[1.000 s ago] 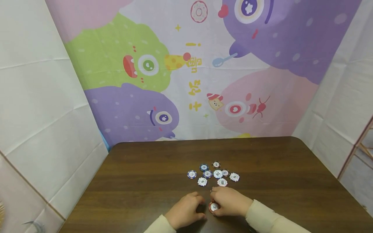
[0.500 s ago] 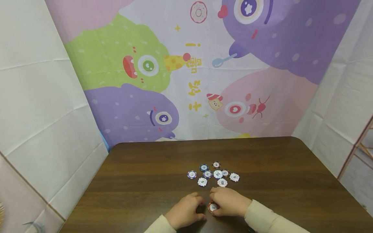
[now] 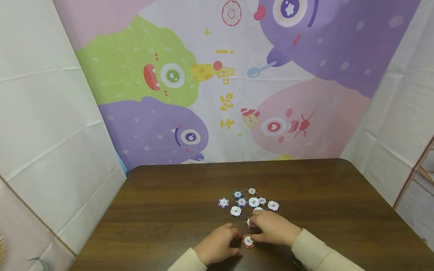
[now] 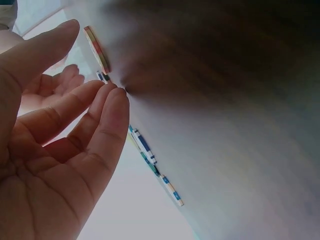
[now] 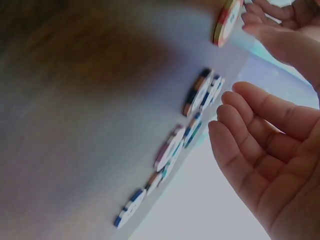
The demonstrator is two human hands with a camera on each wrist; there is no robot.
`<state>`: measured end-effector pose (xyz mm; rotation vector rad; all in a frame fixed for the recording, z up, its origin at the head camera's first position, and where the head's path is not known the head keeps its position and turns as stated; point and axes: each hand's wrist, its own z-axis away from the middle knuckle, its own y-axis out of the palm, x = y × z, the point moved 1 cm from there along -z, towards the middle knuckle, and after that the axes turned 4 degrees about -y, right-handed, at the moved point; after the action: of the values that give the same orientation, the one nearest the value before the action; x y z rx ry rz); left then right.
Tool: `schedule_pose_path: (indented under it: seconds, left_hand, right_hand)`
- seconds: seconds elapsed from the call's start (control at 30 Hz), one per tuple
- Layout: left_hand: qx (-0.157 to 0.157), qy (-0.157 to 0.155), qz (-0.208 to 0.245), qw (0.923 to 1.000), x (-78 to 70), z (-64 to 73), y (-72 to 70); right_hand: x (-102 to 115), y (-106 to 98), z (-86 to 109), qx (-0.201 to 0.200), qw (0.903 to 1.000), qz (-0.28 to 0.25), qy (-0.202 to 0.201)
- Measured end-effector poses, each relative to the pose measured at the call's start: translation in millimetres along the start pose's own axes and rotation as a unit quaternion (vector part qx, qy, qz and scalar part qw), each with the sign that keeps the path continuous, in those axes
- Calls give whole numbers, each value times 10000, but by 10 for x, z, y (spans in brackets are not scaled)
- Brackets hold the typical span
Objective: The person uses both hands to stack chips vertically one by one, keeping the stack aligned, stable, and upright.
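A red-rimmed poker chip (image 3: 248,241) lies on the table between my two hands. My left hand (image 3: 218,244) rests just left of it, fingers loosely bent and nothing between them. In the head view my right hand (image 3: 275,228) hovers to the right, its thumb tip near the red chip and its fingertips overlapping a dark-rimmed chip (image 3: 248,223). The right wrist view shows the relaxed right fingers (image 5: 237,130) apart from the dark chip (image 5: 198,93). Part of a white chip (image 3: 258,208) beyond is hidden by the right hand.
Farther back lies a loose group of several chips, among them a blue one (image 3: 237,194), a white one (image 3: 236,210) and another white one (image 3: 273,205) at the right. They lie on a dark wooden table (image 3: 162,203), with a cartoon cloth (image 3: 230,146) hanging behind.
My right hand has let the red chip go and shifted a little right and away from me. The dark-rimmed chip now shows under its fingertips. The left hand has hardly moved.
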<state>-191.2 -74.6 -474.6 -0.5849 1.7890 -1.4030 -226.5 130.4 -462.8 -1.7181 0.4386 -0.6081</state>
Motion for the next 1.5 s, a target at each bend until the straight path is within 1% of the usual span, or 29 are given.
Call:
schedule_pose_path:
  seconds: [0.2,0.37,0.6,0.73,0.87,0.93,1.0,1.17,1.27,1.5]
  left_hand:
    - [166,-2,31,9999,-41,-51,21]
    - [281,87,-48,9996,-80,-95,40]
    - [273,100,-263,9992,-125,-145,38]
    - [295,85,-309,9991,-146,-186,46]
    - [215,183,-402,9988,-160,-228,70]
    - [153,230,-462,9986,-167,-243,79]
    - [82,267,-533,9982,-175,-254,82]
    - [14,278,-677,9973,-195,-264,70]
    - [31,262,-653,9975,-195,-262,67]
    - [125,229,-431,9987,-176,-249,65]
  right_hand:
    - [-87,-68,41,-163,9994,-52,313]
    - [-165,-95,65,-329,9978,66,572]
    - [-260,-101,60,-300,9950,-38,951]
    - [-292,-83,34,-289,9940,-90,1055]
    - [-305,-57,16,-169,9948,-94,999]
    - [-305,-42,5,-146,9958,-43,902]
    - [-300,-27,-9,-137,9967,-3,804]
    - [-275,-5,-49,-178,9981,48,582]
    - [-266,6,-73,-112,9986,20,509]
    - [-249,38,-114,49,9987,-74,498]
